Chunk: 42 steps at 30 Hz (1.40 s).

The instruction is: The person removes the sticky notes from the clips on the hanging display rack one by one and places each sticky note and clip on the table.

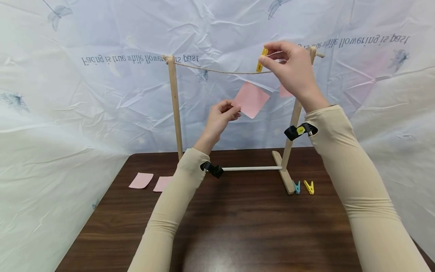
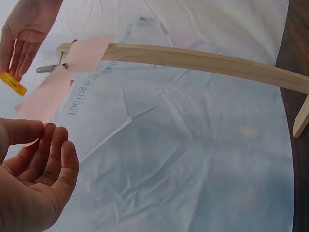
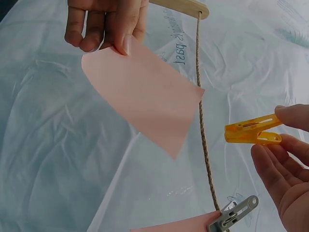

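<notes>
Between thumb and fingers, my left hand (image 1: 221,115) pinches one corner of a pink square of paper (image 1: 252,99), held tilted just below the rope (image 1: 221,71). My right hand (image 1: 293,66) pinches a yellow clothespin (image 3: 252,130) by its handle ends, close to the rope. In the right wrist view the clothespin's tip points toward the rope, apart from it. Another pink paper (image 2: 88,53) hangs from the rope by a grey clothespin (image 3: 232,215); in the head view my right hand covers most of it.
A wooden frame with a left post (image 1: 175,109) and a right post (image 1: 296,117) carries the rope. Two pink papers (image 1: 141,180) lie on the dark table (image 1: 244,226) at left, one partly behind my left sleeve. A blue clothespin (image 1: 297,187) and a yellow one (image 1: 309,187) lie by the right foot.
</notes>
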### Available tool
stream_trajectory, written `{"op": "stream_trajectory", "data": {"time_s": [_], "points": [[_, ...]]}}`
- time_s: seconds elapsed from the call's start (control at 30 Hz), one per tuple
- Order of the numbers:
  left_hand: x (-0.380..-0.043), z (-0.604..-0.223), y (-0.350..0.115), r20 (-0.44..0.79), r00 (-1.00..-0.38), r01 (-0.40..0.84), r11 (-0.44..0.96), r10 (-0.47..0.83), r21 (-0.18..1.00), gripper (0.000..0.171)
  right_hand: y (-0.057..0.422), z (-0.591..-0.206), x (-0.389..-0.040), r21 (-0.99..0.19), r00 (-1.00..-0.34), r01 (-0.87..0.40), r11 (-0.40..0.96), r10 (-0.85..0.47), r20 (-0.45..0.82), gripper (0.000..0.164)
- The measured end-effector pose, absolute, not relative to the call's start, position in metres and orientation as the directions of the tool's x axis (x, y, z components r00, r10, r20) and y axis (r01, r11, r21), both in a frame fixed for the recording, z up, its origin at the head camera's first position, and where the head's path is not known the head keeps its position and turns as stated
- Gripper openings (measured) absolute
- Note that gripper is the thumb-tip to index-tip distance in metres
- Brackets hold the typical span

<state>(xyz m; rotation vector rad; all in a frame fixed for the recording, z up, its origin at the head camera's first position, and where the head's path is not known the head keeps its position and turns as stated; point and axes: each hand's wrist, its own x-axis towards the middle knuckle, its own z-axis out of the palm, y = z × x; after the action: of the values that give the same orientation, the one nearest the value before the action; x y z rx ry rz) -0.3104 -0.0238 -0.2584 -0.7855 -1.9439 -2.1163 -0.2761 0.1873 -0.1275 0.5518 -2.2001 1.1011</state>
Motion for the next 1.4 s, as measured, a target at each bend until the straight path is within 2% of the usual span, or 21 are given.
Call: {"op": "stream_trajectory", "data": {"time_s": [0.13,0.4,0.67,1.03,1.2,1.4], "points": [[-0.310,-0.258,-0.026,0.465,-0.857,0.445,-0.139,0.220,0.885,0.021,0.190,-0.131,-0.275,-0.571,-0.734,-0.591,0.569,-0.086,0.674,0.044],[-0.309,-0.257,-0.042,0.474,-0.857,0.463,-0.101,0.203,0.880,0.023,0.203,-0.138,-0.274,-0.568,-0.706,-0.602,0.561,-0.042,0.707,0.041],[-0.303,-0.252,-0.072,0.487,-0.856,0.488,-0.039,0.175,0.872,0.025,0.221,-0.142,-0.272,-0.604,-0.703,-0.595,0.530,0.020,0.711,0.038],[-0.292,-0.244,-0.120,0.509,-0.858,0.510,-0.013,0.072,0.860,0.027,0.251,-0.158,-0.268,-0.619,-0.713,-0.543,0.568,0.078,0.697,0.039],[-0.285,-0.241,-0.143,0.526,-0.849,0.524,-0.043,0.054,0.851,0.023,0.265,-0.164,-0.263,-0.625,-0.727,-0.499,0.601,0.103,0.679,0.039],[-0.280,-0.243,-0.174,0.559,-0.828,0.560,-0.068,-0.040,0.825,0.008,0.283,-0.171,-0.255,-0.666,-0.754,-0.452,0.593,0.145,0.641,0.039]]}}
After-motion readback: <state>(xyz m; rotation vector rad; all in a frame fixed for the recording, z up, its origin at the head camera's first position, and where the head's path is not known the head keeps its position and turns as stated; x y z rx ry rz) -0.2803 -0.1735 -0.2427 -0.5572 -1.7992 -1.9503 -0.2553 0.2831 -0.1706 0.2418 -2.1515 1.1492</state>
